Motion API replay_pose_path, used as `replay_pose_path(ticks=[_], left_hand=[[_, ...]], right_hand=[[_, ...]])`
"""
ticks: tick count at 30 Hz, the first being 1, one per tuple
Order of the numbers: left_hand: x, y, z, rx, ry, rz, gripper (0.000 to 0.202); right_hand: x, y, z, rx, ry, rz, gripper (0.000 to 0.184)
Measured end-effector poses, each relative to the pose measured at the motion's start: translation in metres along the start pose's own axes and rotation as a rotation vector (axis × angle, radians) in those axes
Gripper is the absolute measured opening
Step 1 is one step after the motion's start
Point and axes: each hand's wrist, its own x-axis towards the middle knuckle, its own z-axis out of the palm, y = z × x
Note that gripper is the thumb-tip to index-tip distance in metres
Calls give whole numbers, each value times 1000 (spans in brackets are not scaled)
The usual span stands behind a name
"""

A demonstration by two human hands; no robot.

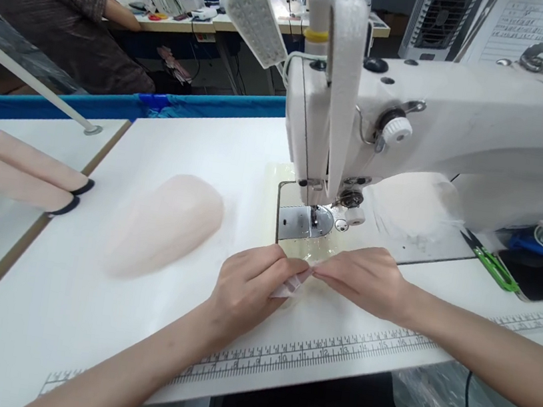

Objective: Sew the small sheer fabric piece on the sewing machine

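My left hand (253, 282) is closed on a small piece of thin, pale, sheer fabric (291, 286), just in front of the sewing machine's needle plate (296, 224). My right hand (366, 279) pinches the same fabric at its right end, fingertips almost meeting those of the left. Most of the piece is hidden inside the fingers. Behind the hands stands the presser foot (314, 218), with no fabric visible under it. A beige, rounded, sheer fabric piece (172, 226) lies flat to the left of my left hand.
The white sewing machine (445, 120) fills the right side. Green-handled scissors (495, 265) lie right of it. Pale sheer pieces (413, 203) rest under its arm. Two beige rolls (24, 169) sit at left. A ruler strip (300, 356) runs along the front edge. Another person (59, 19) sits beyond.
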Motion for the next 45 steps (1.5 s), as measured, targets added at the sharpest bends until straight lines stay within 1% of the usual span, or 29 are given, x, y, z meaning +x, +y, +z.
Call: replay_pose_path(ticks=[2, 4, 6, 9, 11, 13, 15, 17, 19, 21, 22, 24, 25, 27, 28, 29, 30, 32, 34, 35, 38, 40, 42, 45], left_hand=[[1, 3, -1, -31, -3, -31, 6], [2, 5, -1, -69, -30, -79, 8], [2, 8, -2, -103, -63, -109, 12], [1, 13, -6, -165, -83, -122, 13], [2, 17, -11, -232, -115, -144, 11], [4, 21, -17, -318, -170, -211, 10], [7, 23, -20, -405, -229, -321, 9], [10, 19, -18, -438, -314, -431, 14], [11, 12, -9, -364, -410, -490, 25], [10, 3, 3, -220, -449, -484, 31], [10, -1, 9, -160, -442, -473, 28], [8, -6, 17, -81, -429, -491, 11], [7, -7, 20, -55, -426, -507, 16], [5, -8, 21, 15, -410, -505, 43], [4, -8, 21, 63, -385, -462, 52], [3, -8, 20, 114, -347, -393, 58], [3, -8, 20, 164, -308, -310, 58], [1, -7, 18, 251, -259, -156, 46], [-1, -5, 16, 310, -267, -41, 29], [-1, -3, 14, 328, -282, 4, 23], [-2, 3, 11, 353, -336, 83, 24], [-2, 5, 10, 350, -379, 78, 25], [-1, 6, 10, 340, -410, 50, 27], [-1, 3, 11, 317, -424, 15, 28]], right_hand=[[2, 1, -4, -90, -7, -167, 17], [5, 0, -9, -221, -8, -353, 18], [10, -2, -15, -347, -2, -493, 18], [16, -8, -22, -440, 9, -589, 20], [18, -13, -28, -448, -8, -600, 21], [19, -19, -33, -413, -32, -571, 21], [19, -22, -36, -340, -86, -471, 23], [16, -22, -32, -274, -171, -282, 25], [13, -15, -23, -238, -264, -47, 25], [10, -5, -11, -209, -320, 139, 24], [9, 1, -5, -191, -367, 224, 24], [11, 11, 4, -190, -427, 357, 23], [12, 14, 7, -196, -451, 415, 22], [17, 20, 10, -201, -485, 523, 18], [19, 21, 11, -205, -494, 571, 17], [20, 22, 11, -209, -496, 611, 15], [22, 23, 11, -212, -495, 642, 14], [23, 23, 12, -202, -495, 680, 16], [24, 22, 12, -181, -496, 696, 18], [24, 23, 12, -174, -495, 702, 18], [24, 24, 13, -193, -493, 715, 21], [23, 25, 12, -238, -487, 693, 24], [19, 25, 11, -300, -442, 597, 28], [10, 23, 7, -387, -335, 333, 28]])
